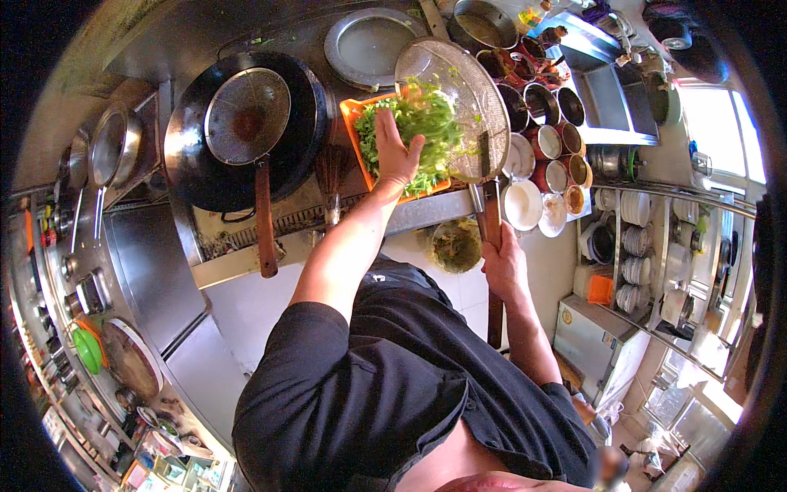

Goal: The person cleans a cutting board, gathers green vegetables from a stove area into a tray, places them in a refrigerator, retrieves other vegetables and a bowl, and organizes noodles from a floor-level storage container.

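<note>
A large wire-mesh strainer (482,117) is tilted at the right edge of an orange plastic basket (353,114) of chopped leafy greens (424,138). My right hand (507,261) grips the strainer's wooden handle. With thumb and fingers apart, my left hand (396,147) is over the left part of the greens; whether it touches them I cannot tell. Part of the greens is blurred, in front of the mesh. To the left, a second strainer (248,117) with a wooden handle rests across a black wok (301,160).
A bamboo whisk (332,172) lies between wok and basket. A round metal lid or tray (372,49) sits behind. Seasoning pots and bowls (547,141) crowd the right. Below the counter edge (424,212) stands a bucket (456,246). Another person's arm (583,409) shows at lower right.
</note>
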Demonstrator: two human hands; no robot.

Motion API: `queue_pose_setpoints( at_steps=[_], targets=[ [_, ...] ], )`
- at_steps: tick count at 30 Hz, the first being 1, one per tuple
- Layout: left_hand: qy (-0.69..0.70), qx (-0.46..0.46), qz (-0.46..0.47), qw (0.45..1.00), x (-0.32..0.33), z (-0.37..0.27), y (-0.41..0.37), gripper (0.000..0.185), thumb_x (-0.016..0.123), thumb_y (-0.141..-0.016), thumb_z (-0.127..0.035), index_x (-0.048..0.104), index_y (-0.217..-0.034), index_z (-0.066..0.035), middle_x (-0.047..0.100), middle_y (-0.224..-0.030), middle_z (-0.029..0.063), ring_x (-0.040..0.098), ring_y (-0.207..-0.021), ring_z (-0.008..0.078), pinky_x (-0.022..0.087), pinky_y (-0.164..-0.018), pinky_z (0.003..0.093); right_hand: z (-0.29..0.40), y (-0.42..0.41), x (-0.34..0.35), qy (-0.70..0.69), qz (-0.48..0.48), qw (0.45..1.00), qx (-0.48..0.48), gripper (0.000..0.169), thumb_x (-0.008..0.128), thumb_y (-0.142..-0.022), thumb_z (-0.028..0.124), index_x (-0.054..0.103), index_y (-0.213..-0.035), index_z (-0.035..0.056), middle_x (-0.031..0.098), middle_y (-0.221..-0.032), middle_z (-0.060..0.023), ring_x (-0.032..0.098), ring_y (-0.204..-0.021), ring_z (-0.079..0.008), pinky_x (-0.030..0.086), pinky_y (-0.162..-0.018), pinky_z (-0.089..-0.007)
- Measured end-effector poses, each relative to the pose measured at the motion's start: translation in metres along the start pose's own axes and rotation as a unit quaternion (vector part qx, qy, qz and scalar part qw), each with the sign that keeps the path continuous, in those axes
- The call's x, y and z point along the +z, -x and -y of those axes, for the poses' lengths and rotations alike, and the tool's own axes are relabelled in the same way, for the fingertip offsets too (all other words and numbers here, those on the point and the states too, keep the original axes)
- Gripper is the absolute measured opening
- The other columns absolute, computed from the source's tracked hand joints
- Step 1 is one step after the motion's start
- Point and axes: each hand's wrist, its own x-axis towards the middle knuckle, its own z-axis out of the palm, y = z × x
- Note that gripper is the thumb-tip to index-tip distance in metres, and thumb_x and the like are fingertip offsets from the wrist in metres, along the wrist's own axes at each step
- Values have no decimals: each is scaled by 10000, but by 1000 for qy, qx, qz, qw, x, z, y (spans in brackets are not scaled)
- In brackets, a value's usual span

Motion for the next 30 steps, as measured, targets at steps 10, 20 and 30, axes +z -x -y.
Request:
queue_pose_setpoints(
  at_steps=[10,20,30],
  targets=[
    [-231,49,10,972,-3,10,20,952,629,-828,-554,239,-1468,32,209,-1522,308,212,-1412,462,198,-1137,573,7,16,7,27,-22,999,-23,571,538,-892,123,368,-1437,139,631,-1140,-239,617,-1039,-426,496,-883,-477],
    [-222,202,9,954,-13,-42,-14,464,680,-811,-340,568,-1189,-95,511,-1293,145,454,-1264,328,274,-1082,584,15,27,7,56,-6,998,-24,580,545,-897,122,367,-1448,143,611,-1199,-239,596,-1090,-423,485,-916,-475],
    [-178,158,-53,970,-36,-23,-8,386,638,-851,-233,547,-1166,-29,586,-1140,163,512,-1166,321,319,-1017,588,-37,-5,-2,-85,-72,990,-83,514,593,-913,146,443,-1403,107,601,-816,-32,518,-578,-95,454,-512,-264]
  ],
)
